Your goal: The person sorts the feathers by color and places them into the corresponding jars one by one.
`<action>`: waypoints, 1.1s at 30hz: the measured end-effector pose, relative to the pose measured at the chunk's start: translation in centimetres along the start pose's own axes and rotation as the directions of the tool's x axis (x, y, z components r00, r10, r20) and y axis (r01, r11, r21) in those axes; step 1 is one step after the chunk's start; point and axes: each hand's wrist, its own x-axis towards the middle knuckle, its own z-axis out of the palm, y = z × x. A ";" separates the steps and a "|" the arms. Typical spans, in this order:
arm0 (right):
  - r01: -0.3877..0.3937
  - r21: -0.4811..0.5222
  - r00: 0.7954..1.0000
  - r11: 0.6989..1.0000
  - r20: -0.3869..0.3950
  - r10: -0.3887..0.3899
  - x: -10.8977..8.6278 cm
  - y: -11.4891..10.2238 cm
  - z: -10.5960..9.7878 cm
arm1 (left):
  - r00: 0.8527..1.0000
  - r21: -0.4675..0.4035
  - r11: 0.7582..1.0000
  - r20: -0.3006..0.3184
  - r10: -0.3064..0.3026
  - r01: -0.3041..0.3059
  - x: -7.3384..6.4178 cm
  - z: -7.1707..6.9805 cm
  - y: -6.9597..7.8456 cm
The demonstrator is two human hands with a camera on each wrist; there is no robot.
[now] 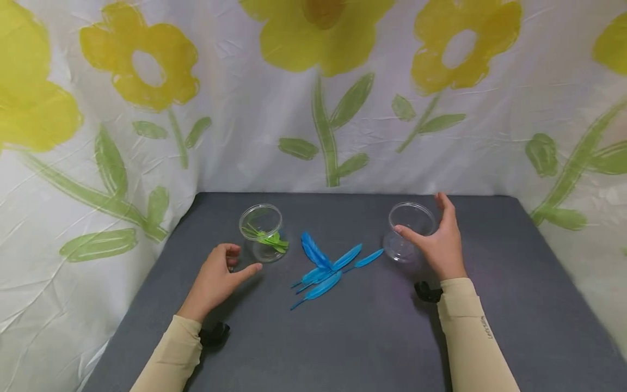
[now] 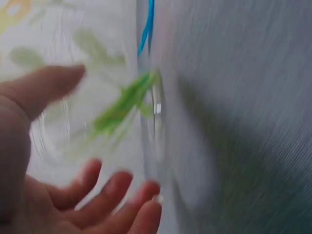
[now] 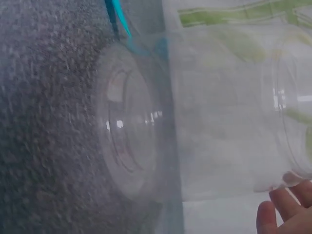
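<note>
In the head view, a clear plastic jar (image 1: 266, 251) on the left holds a bunch of green, leaf-like pieces (image 1: 276, 242). My left hand (image 1: 215, 280) is just to its near left, thumb and fingers spread apart, with nothing in them. The left wrist view shows the green pieces (image 2: 122, 107) beyond that hand's fingers. A second clear jar (image 1: 399, 247) stands upright on the right, with nothing visible inside. Beside it, my right hand (image 1: 443, 242) has its thumb across the near side and its fingers at the right of the rim. Several blue feathers (image 1: 320, 287) lie between the jars.
The jars and feathers sit on a dark grey table (image 1: 362, 343). White cloth (image 1: 235, 120) printed with yellow flowers hangs behind and along both sides. One loose blue feather (image 1: 369, 258) points at the base of the right jar.
</note>
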 end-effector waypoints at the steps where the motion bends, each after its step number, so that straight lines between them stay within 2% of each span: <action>1: 0.004 0.000 1.000 1.000 0.008 -0.004 0.0 0.1 0.1 | 1.000 0.033 0.999 -0.006 0.023 -0.022 -0.6 0.4 0.4; 3: 0.015 0.004 1.000 1.000 0.023 -0.015 0.0 0.2 0.4 | 0.994 0.106 0.988 -0.009 0.112 -0.110 -1.3 1.3 1.3; 4: 0.018 0.002 0.999 1.000 0.030 -0.018 0.0 0.2 0.6 | 0.985 0.138 0.976 -0.002 0.171 -0.169 -1.5 1.8 1.8; 6: 0.025 -0.002 0.999 1.000 0.040 -0.025 0.0 0.3 0.9 | 0.956 0.195 0.937 0.016 0.293 -0.290 -1.5 2.9 2.9; 9: 0.027 -0.010 0.999 1.000 0.047 -0.027 -0.1 0.3 1.2 | 0.888 0.291 0.843 0.054 0.457 -0.452 -0.7 4.4 4.8; 11: 0.025 -0.015 0.998 1.000 0.050 -0.025 -0.2 0.5 1.3 | 0.847 0.342 0.782 0.096 0.522 -0.521 0.1 5.4 6.1; 13: 0.022 -0.018 0.998 1.000 0.051 -0.021 -0.2 0.6 1.3 | 0.807 0.380 0.721 0.143 0.573 -0.580 1.0 6.3 7.4; 18: 0.038 -0.016 0.998 0.999 0.046 -0.037 -0.3 0.9 1.5 | 0.701 0.415 0.577 0.267 0.661 -0.703 2.9 8.4 9.8; 20: 0.044 -0.006 0.998 0.999 0.049 -0.044 -0.3 1.1 1.8 | 0.669 0.422 0.532 0.313 0.675 -0.734 3.6 9.0 10.3; 21: 0.048 -0.002 0.997 0.999 0.055 -0.048 -0.4 1.1 1.9 | 0.659 0.423 0.518 0.331 0.675 -0.743 3.9 9.1 10.5; 23: 0.059 0.005 0.996 0.998 0.070 -0.059 -0.4 1.2 2.2 | 0.652 0.423 0.506 0.356 0.670 -0.752 4.2 9.3 10.7; 26: 0.076 0.010 0.993 0.997 0.086 -0.077 -0.4 1.3 2.3 | 0.656 0.411 0.516 0.379 0.653 -0.751 4.4 9.3 10.9; 28: 0.084 0.009 0.993 0.996 0.085 -0.085 -0.4 1.3 2.3 | 0.653 0.406 0.516 0.390 0.649 -0.754 4.6 9.4 11.1; 33: 0.088 0.006 0.994 0.996 0.071 -0.088 -0.4 1.5 1.8 | 0.636 0.409 0.490 0.425 0.644 -0.769 5.0 9.7 11.7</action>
